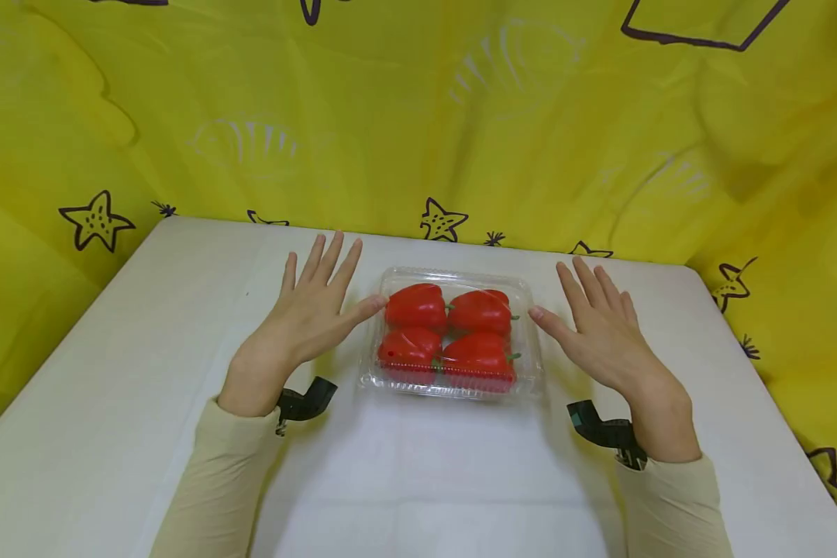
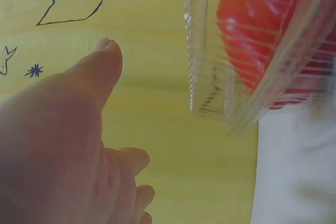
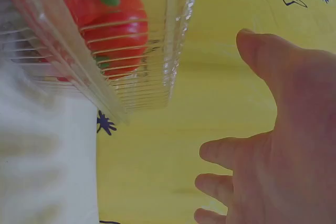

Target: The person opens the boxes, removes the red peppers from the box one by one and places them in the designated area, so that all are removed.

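A clear plastic clamshell box lies on the white table with several red bell peppers inside, green stems showing. Its lid looks closed over them. To the left of the box is my left hand, fingers spread and straight, the thumb tip overlapping the box's left edge in the head view. My right hand is at the other side, also with straight fingers, its thumb pointing toward the box's right edge. Both wrist views show a gap between the hand and the ribbed wall of the box. Neither hand holds anything.
The white table extends around the box. Behind it and along both sides hangs a yellow cloth printed with stars and fish. Dark camera mounts are strapped to both wrists, below long pale sleeves.
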{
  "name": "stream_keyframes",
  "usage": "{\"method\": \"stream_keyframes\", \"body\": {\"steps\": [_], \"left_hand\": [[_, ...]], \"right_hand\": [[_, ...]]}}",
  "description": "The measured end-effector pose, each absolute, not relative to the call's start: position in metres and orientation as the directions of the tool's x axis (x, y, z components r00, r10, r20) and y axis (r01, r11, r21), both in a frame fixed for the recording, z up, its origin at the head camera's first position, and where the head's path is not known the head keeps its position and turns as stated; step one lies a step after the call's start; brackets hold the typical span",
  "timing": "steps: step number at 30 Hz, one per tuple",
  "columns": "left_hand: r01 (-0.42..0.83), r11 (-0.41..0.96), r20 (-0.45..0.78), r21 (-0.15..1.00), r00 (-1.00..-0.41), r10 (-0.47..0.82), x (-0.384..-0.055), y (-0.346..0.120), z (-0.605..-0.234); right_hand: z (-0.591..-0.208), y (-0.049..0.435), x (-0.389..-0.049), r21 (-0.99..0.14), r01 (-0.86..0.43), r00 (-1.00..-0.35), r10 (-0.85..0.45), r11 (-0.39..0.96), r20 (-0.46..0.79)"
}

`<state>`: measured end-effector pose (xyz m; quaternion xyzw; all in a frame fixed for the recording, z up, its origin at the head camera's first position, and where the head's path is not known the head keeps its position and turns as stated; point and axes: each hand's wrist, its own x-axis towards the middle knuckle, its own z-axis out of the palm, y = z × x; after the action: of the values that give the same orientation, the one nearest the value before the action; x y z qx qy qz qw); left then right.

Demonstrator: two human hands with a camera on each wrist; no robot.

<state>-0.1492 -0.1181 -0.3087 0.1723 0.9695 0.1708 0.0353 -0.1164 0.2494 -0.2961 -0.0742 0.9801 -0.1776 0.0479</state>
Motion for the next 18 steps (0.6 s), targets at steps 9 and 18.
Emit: {"method": "stream_keyframes", "body": {"steps": [9,18], "left_hand": [[0.374,0.841,-0.008,0.391,-0.912,0.409,-0.146,-0.109,-0.310],[0.439,0.799,0.004,0.411,-0.877,0.481,-0.144,-0.096,-0.304]], "right_hand": [[-0.296,0.247,-0.118,-0.520,-0.220,-0.968,-0.250,0.825,0.013],[-0.307,0.246,-0.107,-0.634,-0.250,-0.966,-0.227,0.732,0.119]]}}
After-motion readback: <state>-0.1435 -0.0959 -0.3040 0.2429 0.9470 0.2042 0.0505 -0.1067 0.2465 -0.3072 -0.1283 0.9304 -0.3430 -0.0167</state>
